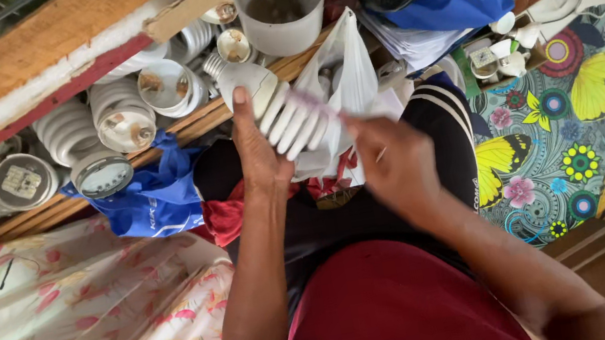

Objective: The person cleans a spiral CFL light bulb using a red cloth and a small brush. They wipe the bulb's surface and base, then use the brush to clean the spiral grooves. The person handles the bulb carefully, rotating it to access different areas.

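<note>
The left hand (261, 156) grips a white spiral lamp (272, 106) over the lap while the blurred right hand (397, 167) pinches a thin purple tool (315, 105) against its tubes, best worked gently.
</note>
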